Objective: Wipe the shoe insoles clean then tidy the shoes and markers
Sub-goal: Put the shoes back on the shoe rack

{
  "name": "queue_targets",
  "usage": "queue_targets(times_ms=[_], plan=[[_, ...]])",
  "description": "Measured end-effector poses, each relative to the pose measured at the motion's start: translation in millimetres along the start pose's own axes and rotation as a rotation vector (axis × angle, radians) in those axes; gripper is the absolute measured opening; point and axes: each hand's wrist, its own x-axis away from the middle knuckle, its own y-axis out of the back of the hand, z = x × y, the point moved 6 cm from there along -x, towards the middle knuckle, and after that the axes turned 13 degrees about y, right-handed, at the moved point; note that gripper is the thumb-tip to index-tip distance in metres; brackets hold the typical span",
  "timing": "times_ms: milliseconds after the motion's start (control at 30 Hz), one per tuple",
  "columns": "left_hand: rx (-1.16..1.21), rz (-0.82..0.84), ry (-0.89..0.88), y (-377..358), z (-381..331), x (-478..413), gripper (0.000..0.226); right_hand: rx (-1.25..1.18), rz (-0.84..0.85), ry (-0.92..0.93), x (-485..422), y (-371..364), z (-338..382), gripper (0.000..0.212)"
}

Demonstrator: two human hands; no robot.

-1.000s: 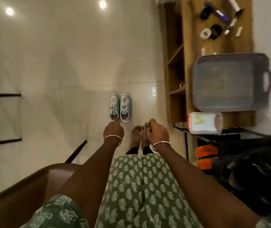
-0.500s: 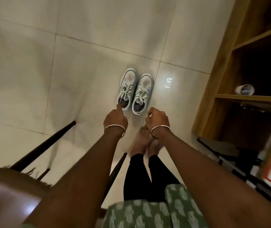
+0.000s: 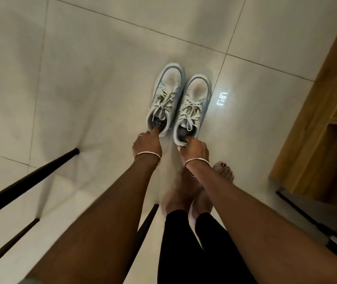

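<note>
Two pale grey-blue lace-up sneakers stand side by side on the tiled floor, toes pointing away from me. My left hand grips the heel of the left sneaker, with fingers reaching into its opening. My right hand grips the heel of the right sneaker, with the thumb under the heel rim and fingers inside. Dark insoles show in both openings. No markers are in view.
A wooden shelf unit rises at the right, with a black metal rack below it. Black chair legs slant across the lower left. My bare feet stand just behind the sneakers. Open tiled floor spreads left and ahead.
Both hands have reached forward and down from just behind the sneakers to take hold of their heels. The view has dropped closer to the floor.
</note>
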Motion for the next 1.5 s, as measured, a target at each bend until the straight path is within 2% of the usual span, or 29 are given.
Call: queue_targets(times_ms=[167,300,400,500,600,700,767,900,1033,1267,1367,1500], plan=[[-0.056,-0.074,-0.024,20.2,-10.5,21.5,0.031,0.044,-0.054,-0.001,26.2,16.5,-7.3,0.019],[-0.124,-0.149,-0.066,51.1,-19.3,73.2,0.027,0.037,-0.044,-0.031,70.1,48.7,-7.3,0.024],[-0.199,-0.127,-0.078,69.1,-26.0,112.3,0.027,0.065,-0.036,-0.157,104.7,68.6,-15.1,0.041],[-0.286,-0.06,-0.115,94.5,-34.5,155.0,0.026,0.015,0.043,-0.167,138.0,82.8,-11.9,0.033],[-0.323,-0.026,-0.168,120.6,-37.6,203.7,0.031,0.031,-0.038,-0.187,186.0,112.8,-4.1,0.042],[-0.331,-0.025,-0.223,147.3,-36.0,257.6,0.037,-0.009,-0.002,-0.184,255.8,159.5,27.8,0.041],[-0.333,-0.05,-0.278,170.6,-36.3,300.1,0.037,-0.087,-0.037,-0.203,302.5,192.3,41.4,0.038],[-0.337,-0.077,-0.351,223.4,-33.8,381.5,0.028,-0.176,-0.152,-0.222,386.6,244.5,62.3,0.032],[-0.367,-0.148,-0.484,271.1,-40.8,448.7,0.033,-0.233,-0.264,-0.2,461.2,288.0,83.8,0.028],[-0.423,-0.263,-0.812,352.5,-71.5,561.7,0.038,-0.328,-0.549,-0.18,586.0,338.6,83.5,0.02],[-0.419,-0.321,-1.033,368.8,-86.9,604.2,0.037,-0.346,-0.702,-0.193,637.0,349.8,77.2,0.022],[-0.515,-0.423,-1.192,371.7,-108.2,664.1,0.055,-0.378,-0.89,-0.307,704.3,339.9,62.3,0.02]])
